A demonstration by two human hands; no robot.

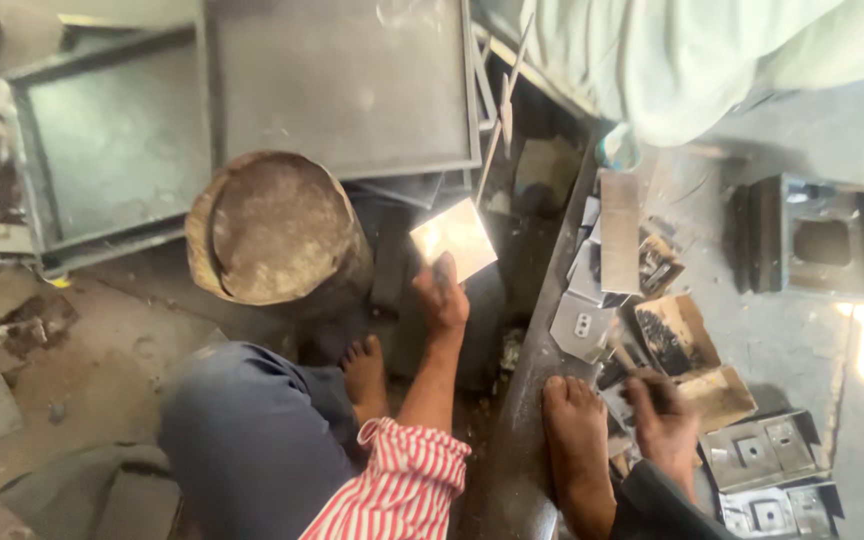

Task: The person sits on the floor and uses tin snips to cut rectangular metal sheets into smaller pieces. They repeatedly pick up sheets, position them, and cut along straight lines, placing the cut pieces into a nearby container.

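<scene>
From the head view, the person squats on a workshop floor (pixel 82 360), bare feet showing, one knee in dark trousers and a red-and-white striped sleeve (pixel 402 485) at the bottom. The left hand (pixel 440 295) is closed on the lower edge of a small shiny square metal plate (pixel 455 238), thumb over its near face, and holds it tilted above the dark gap between the feet, just beside a rusty round drum (pixel 272 228). The drum stands upright; only its dented, closed top shows, so what it holds cannot be told. Behind it, large grey sheet-metal trays (pixel 342 85) lean and overlap, with nothing seen inside them. The right hand (pixel 660 410) is down among a heap of small metal parts (pixel 612 260) to the right of a dark steel beam (pixel 527 400) on which the right foot (pixel 577 440) rests; its fingers curl over a dark blurred piece, and whether they truly grip it cannot be told. Beside that hand lie brownish cardboard pieces (pixel 687 350), one smeared black, and below it several stamped square plates (pixel 757 455) with raised centres, lying flat and partly overlapping. Further right stands a dark metal box (pixel 802 240) with a square hollow, its inside in shadow. A pale cloth (pixel 672 55) hangs across the top right.
</scene>
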